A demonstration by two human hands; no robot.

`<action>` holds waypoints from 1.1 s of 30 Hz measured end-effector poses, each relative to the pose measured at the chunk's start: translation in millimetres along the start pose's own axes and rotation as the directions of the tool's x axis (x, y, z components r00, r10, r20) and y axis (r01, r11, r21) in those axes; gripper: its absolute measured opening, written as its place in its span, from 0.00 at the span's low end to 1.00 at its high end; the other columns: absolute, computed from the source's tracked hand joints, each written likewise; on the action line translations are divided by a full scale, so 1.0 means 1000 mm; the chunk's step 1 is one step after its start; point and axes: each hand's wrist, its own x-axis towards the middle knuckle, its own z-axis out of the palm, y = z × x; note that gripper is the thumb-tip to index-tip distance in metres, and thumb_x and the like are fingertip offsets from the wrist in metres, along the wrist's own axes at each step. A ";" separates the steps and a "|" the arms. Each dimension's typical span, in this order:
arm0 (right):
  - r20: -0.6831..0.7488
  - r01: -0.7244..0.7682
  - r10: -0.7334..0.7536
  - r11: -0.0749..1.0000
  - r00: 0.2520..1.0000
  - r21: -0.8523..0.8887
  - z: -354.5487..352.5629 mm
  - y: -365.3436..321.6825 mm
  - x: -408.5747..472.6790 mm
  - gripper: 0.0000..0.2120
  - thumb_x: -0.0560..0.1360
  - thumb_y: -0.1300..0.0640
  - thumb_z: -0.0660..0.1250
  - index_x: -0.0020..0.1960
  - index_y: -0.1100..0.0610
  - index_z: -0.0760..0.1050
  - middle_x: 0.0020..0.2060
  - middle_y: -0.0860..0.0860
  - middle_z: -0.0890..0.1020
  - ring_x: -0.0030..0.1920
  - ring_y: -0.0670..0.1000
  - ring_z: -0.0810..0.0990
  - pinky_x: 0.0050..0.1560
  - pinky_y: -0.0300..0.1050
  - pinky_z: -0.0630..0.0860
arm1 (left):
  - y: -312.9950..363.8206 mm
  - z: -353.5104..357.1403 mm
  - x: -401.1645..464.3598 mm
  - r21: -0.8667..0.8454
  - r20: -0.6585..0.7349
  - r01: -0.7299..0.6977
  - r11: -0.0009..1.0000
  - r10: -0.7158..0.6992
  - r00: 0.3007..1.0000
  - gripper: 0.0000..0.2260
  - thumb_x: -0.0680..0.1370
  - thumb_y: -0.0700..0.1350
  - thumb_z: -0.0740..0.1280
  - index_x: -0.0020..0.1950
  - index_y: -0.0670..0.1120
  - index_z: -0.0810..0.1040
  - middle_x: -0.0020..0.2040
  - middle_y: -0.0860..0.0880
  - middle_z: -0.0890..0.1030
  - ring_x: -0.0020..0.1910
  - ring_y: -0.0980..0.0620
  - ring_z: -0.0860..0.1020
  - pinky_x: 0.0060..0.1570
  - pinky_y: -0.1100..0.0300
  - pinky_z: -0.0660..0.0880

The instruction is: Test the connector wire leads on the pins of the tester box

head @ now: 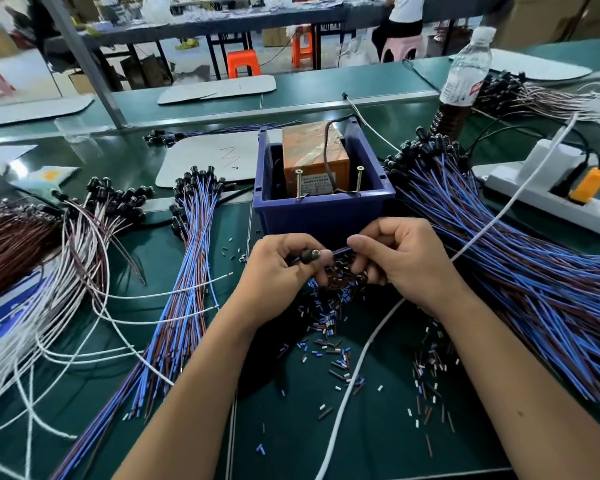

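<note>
1. Both hands share one connector lead: the left hand (284, 265) curls round its black connector end (310, 255), and the right hand (395, 258) pinches the blue and brown wires (340, 251) just beside it, probably to free the bare tips for probing.
2. Directly beyond the grip stands the blue bin (323, 199) holding the orange tester box (314, 161); its two upright screw pins (298, 183) face the hands, within easy reach, not yet touched.
3. Below the grip lie scattered insulation offcuts (329, 344).
4. Right of the grip fans the large blue-brown lead pile (499, 244); left lies a tidier bundle (191, 265), apparently separating tested from untested.
</note>
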 end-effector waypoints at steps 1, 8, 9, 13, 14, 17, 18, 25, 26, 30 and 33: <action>0.021 0.003 -0.003 1.000 1.000 -0.006 -0.001 0.000 0.000 0.09 0.78 0.53 0.74 0.43 0.58 0.82 0.33 0.57 0.86 0.26 0.48 0.78 0.26 0.37 0.73 | 0.000 -0.001 0.000 -0.024 0.019 0.013 1.000 -0.013 1.000 0.08 0.81 0.41 0.71 0.43 0.43 0.84 0.32 0.51 0.82 0.32 0.59 0.75 0.38 0.66 0.71; -0.146 0.069 -0.058 0.995 0.988 0.070 -0.014 -0.004 0.002 0.11 0.76 0.50 0.75 0.40 0.57 0.82 0.32 0.57 0.85 0.24 0.47 0.75 0.25 0.37 0.72 | -0.003 -0.009 -0.003 -0.136 0.025 0.072 0.988 -0.069 0.997 0.08 0.81 0.38 0.70 0.43 0.41 0.84 0.30 0.50 0.81 0.31 0.59 0.76 0.37 0.70 0.71; -0.176 0.074 -0.057 0.993 0.983 0.088 -0.016 -0.004 0.003 0.11 0.75 0.50 0.75 0.41 0.56 0.83 0.32 0.57 0.85 0.24 0.48 0.75 0.24 0.37 0.71 | -0.003 -0.009 -0.004 -0.149 0.009 0.074 0.986 -0.074 0.997 0.08 0.81 0.38 0.70 0.42 0.41 0.84 0.30 0.51 0.81 0.30 0.59 0.76 0.36 0.71 0.70; -0.124 0.040 -0.029 0.995 0.992 0.088 -0.006 -0.001 0.002 0.15 0.74 0.44 0.74 0.47 0.57 0.84 0.31 0.56 0.84 0.23 0.47 0.72 0.23 0.36 0.67 | -0.004 -0.004 -0.003 -0.179 -0.023 0.086 0.980 -0.092 0.996 0.08 0.81 0.39 0.70 0.42 0.41 0.84 0.30 0.52 0.81 0.28 0.61 0.74 0.33 0.72 0.68; -0.099 0.030 -0.020 0.995 0.995 0.095 -0.003 -0.001 0.001 0.16 0.73 0.44 0.74 0.48 0.57 0.85 0.31 0.56 0.84 0.23 0.47 0.72 0.23 0.36 0.67 | -0.004 -0.003 -0.003 -0.188 -0.025 0.087 0.978 -0.093 0.995 0.09 0.81 0.39 0.70 0.42 0.41 0.84 0.30 0.52 0.81 0.28 0.62 0.74 0.33 0.73 0.69; -0.026 0.000 0.004 0.989 1.000 0.150 0.006 -0.002 -0.001 0.10 0.72 0.48 0.76 0.46 0.55 0.86 0.33 0.54 0.84 0.24 0.46 0.72 0.23 0.36 0.67 | -0.004 -0.001 -0.002 -0.197 -0.027 0.074 0.977 -0.081 0.996 0.08 0.81 0.39 0.70 0.42 0.40 0.84 0.30 0.51 0.81 0.30 0.60 0.76 0.36 0.71 0.71; -0.022 0.000 0.004 0.986 1.000 0.168 0.007 -0.003 -0.002 0.09 0.71 0.49 0.76 0.45 0.54 0.86 0.33 0.54 0.84 0.24 0.45 0.72 0.23 0.36 0.67 | -0.004 0.000 -0.002 -0.195 -0.024 0.068 0.978 -0.074 0.997 0.08 0.81 0.39 0.70 0.42 0.40 0.84 0.31 0.51 0.81 0.30 0.59 0.76 0.37 0.70 0.72; -0.043 0.012 -0.006 0.989 0.999 0.150 0.009 -0.006 -0.003 0.10 0.73 0.50 0.74 0.46 0.57 0.82 0.32 0.52 0.83 0.24 0.45 0.72 0.21 0.37 0.66 | 0.000 0.001 -0.002 -0.218 -0.010 0.059 0.974 -0.063 0.998 0.09 0.82 0.40 0.69 0.44 0.39 0.84 0.31 0.50 0.81 0.32 0.59 0.76 0.38 0.70 0.71; -0.039 0.024 -0.020 0.993 0.999 0.116 0.009 -0.006 -0.003 0.10 0.75 0.50 0.73 0.46 0.58 0.82 0.33 0.52 0.82 0.24 0.46 0.73 0.22 0.38 0.67 | 0.000 0.001 -0.002 -0.220 -0.010 0.054 0.974 -0.058 0.998 0.09 0.82 0.40 0.69 0.44 0.38 0.84 0.31 0.50 0.81 0.32 0.60 0.76 0.38 0.71 0.71; -0.005 0.076 -0.076 0.997 0.997 0.018 0.006 -0.007 -0.004 0.06 0.80 0.56 0.71 0.47 0.58 0.80 0.33 0.52 0.81 0.26 0.48 0.75 0.24 0.40 0.69 | 0.004 0.000 -0.002 -0.213 -0.020 0.020 0.977 -0.025 0.999 0.09 0.82 0.40 0.69 0.44 0.38 0.84 0.30 0.51 0.81 0.28 0.63 0.74 0.34 0.75 0.69; 0.011 0.090 -0.091 0.995 0.996 0.032 0.005 -0.009 -0.004 0.06 0.81 0.58 0.70 0.47 0.61 0.79 0.33 0.53 0.81 0.26 0.50 0.76 0.24 0.42 0.71 | 0.007 -0.001 -0.004 -0.224 -0.020 0.016 0.974 -0.021 1.000 0.09 0.82 0.40 0.69 0.43 0.39 0.83 0.30 0.51 0.81 0.27 0.63 0.73 0.32 0.75 0.68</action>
